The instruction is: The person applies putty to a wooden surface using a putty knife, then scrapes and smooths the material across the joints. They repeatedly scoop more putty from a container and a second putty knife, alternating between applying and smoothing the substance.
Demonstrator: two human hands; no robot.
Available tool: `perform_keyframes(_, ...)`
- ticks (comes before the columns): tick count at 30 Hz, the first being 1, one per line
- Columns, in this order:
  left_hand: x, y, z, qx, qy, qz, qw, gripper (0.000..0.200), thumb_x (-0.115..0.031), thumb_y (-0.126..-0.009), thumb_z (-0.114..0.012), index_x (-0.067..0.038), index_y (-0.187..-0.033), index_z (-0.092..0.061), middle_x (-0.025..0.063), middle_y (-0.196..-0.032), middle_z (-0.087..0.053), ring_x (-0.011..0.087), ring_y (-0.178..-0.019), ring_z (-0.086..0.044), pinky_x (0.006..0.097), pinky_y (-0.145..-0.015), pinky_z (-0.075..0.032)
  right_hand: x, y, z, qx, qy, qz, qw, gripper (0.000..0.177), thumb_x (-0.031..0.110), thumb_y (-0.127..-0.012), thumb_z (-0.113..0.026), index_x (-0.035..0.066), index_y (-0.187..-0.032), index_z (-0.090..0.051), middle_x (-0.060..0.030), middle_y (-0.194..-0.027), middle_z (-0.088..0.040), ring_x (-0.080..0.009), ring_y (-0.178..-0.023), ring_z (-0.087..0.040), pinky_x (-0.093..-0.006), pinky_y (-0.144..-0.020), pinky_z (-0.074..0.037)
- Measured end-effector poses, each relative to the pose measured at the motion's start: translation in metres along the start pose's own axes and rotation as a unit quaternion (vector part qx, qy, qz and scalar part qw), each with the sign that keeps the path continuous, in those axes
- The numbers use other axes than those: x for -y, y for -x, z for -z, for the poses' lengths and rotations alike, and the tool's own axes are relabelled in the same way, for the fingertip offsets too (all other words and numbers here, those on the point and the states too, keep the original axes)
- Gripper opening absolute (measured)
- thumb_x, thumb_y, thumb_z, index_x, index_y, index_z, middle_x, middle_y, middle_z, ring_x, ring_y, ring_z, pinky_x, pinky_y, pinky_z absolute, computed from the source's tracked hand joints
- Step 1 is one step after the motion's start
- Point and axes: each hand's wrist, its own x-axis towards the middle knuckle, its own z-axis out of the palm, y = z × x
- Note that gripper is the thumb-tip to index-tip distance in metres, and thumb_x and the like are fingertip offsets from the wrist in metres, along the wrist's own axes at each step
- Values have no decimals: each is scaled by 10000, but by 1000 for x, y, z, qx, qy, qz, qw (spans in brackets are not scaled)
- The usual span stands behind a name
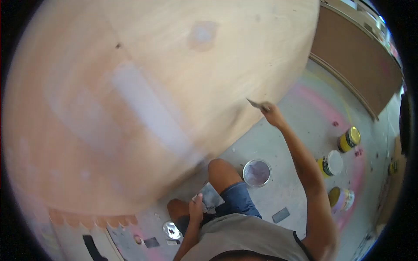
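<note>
My right hand (272, 115) is closed around the handle of a putty knife (253, 103), its blade pointing at the large pale wooden panel (226, 56). Low in front of my lap, my left hand (197, 209) grips a flat grey metal plate (212, 198) by its edge. Smears of whitish-lilac filler (150, 111) run in a broad band across the panel, and a smaller filler patch (202, 35) shows higher up. On the floor beside my knee stands an open can (257, 173) with lilac-grey filler inside.
Several yellow-labelled cans stand on the right, among them a gold-lidded can (349, 139) and a white-lidded can (334, 163). A grey rectangular piece (281, 215) lies on the floor. A round lid (172, 230) sits near my left leg. A brown board (357, 56) leans at the upper right.
</note>
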Motion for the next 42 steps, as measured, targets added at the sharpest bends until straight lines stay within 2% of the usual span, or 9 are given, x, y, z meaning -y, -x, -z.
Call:
perform_keyframes(5,-12,0,-18,23,337,66,939,371,-329,-942,-599,-35,-1168,-594,63,-1066,-654,193,-911,-646,357,-837,-510,37,157,-27,8,-278,-363,889,357,404,-935,-608,57,-1009,-649,-8,-776,-610,-109,-660,-540,-264,-577,-450)
perform_keyframes(11,-57,23,-39,49,498,118,858,342,-344,-944,-585,-73,-1154,-586,90,-1048,-668,235,-990,-643,394,-843,-525,140,269,-103,314,-852,-313,279,357,412,-955,-579,64,-1004,-641,5,-597,-561,-77,-510,-531,-195,-429,-422)
perform_keyframes(16,-75,65,-44,180,83,-136,971,324,-331,-962,-597,-19,-897,-649,-7,-862,-584,60,-760,-511,250,-644,-437,189,247,-124,0,-360,-340,869,394,414,-962,-578,50,-837,-664,4,-574,-555,-94,-503,-536,-249,-465,-430)
perform_keyframes(23,-120,61,-46,19,520,36,853,340,-329,-950,-624,-3,-1045,-609,46,-957,-640,136,-853,-613,283,-776,-496,150,270,-105,-78,-139,193,968,318,263,-995,-505,-3,-911,-657,-113,-913,-689,-207,-743,-643,-375,-665,-513)
perform_keyframes(28,-123,63,-33,8,401,-13,916,354,-340,-941,-632,-10,-1060,-586,78,-957,-660,169,-869,-665,295,-755,-549,194,244,-82,153,-125,6,980,298,292,-972,-548,15,-880,-609,-92,-771,-660,-191,-625,-625,-354,-562,-496)
perform_keyframes(33,-104,57,-23,235,566,154,775,357,-400,-971,-550,-54,-1041,-602,62,-826,-663,138,-585,-624,292,-419,-456,180,210,-89,164,-768,-250,567,376,392,-961,-575,20,-911,-589,-37,-616,-602,-125,-441,-544,-229,-373,-406)
perform_keyframes(34,-78,38,-24,471,645,92,595,343,-410,-979,-531,-79,-1005,-614,34,-739,-651,115,-521,-586,259,-409,-423,186,205,-101,146,-748,-240,602,382,384,-957,-579,4,-930,-611,-35,-635,-621,-119,-431,-545,-212,-382,-414)
perform_keyframes(37,-82,49,-24,170,590,127,779,388,-447,-961,-563,-64,-946,-624,30,-708,-634,115,-479,-548,233,-406,-390,203,227,-123,195,-290,6,937,366,350,-938,-612,-14,-965,-633,-39,-704,-654,-117,-497,-590,-214,-438,-460)
perform_keyframes(42,-46,24,31,253,640,53,723,359,-415,-964,-573,-59,-995,-613,23,-742,-648,135,-586,-594,286,-513,-479,194,219,-87,266,-412,-109,865,416,337,-837,-734,11,-1062,-606,-45,-893,-660,-136,-712,-647,-281,-573,-517)
